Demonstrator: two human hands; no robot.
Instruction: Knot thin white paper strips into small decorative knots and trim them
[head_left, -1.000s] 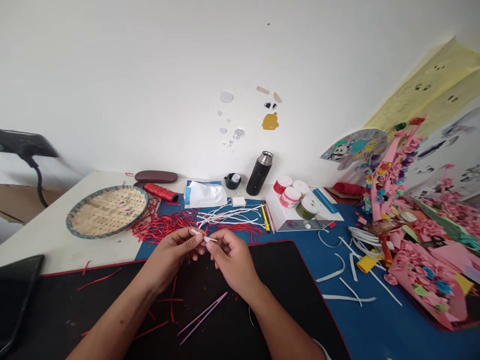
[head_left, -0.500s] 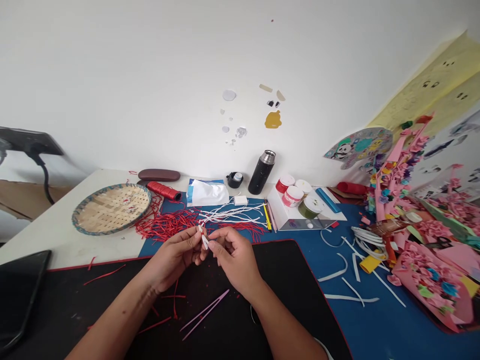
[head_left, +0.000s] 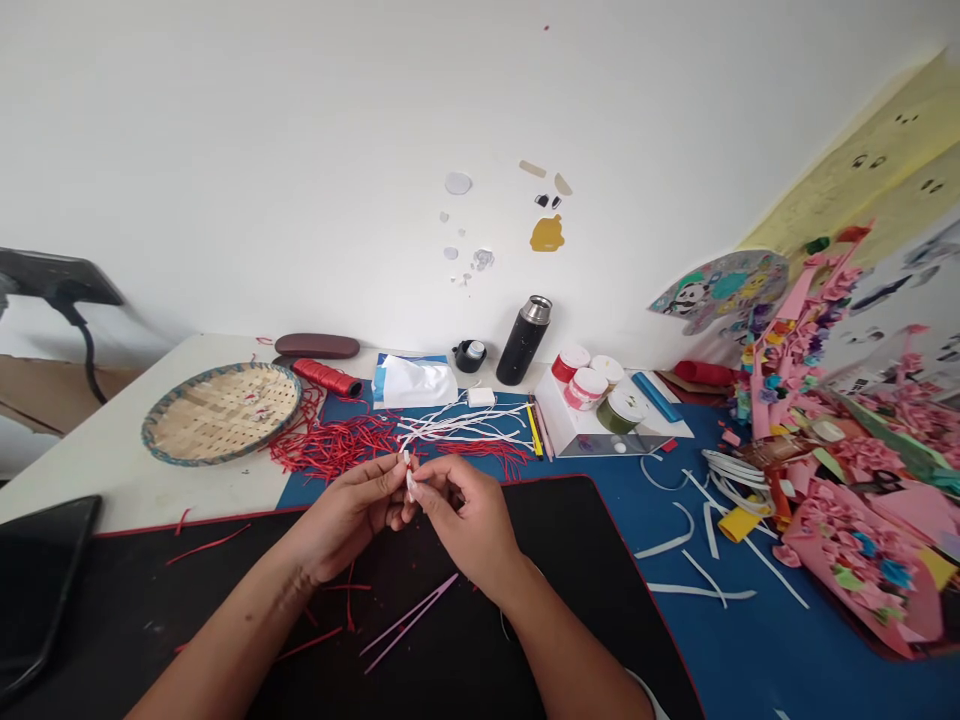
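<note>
My left hand [head_left: 365, 505] and my right hand [head_left: 466, 515] meet over the black mat [head_left: 559, 540]. Both pinch a small piece of white strip with red cord [head_left: 410, 478] between thumb and fingers; its exact form is partly hidden by my fingertips. Below my hands lie purple tweezers [head_left: 411, 622] with their tips apart. Just beyond my fingers spread a heap of red cords [head_left: 337, 446] and a bunch of white strips [head_left: 457, 428].
A woven basket [head_left: 217, 412] and a spool of red cord [head_left: 326, 378] are at the left. Behind stand a black flask [head_left: 524, 345] and a white box [head_left: 585, 438] bearing round tubs. Paper flowers [head_left: 862, 560] crowd the right; a tablet [head_left: 45, 590] lies at the left edge.
My right fingertips have closed in over the white piece, so less of it shows and it stands more upright. The view has tilted slightly; the surrounding things stay in place.
</note>
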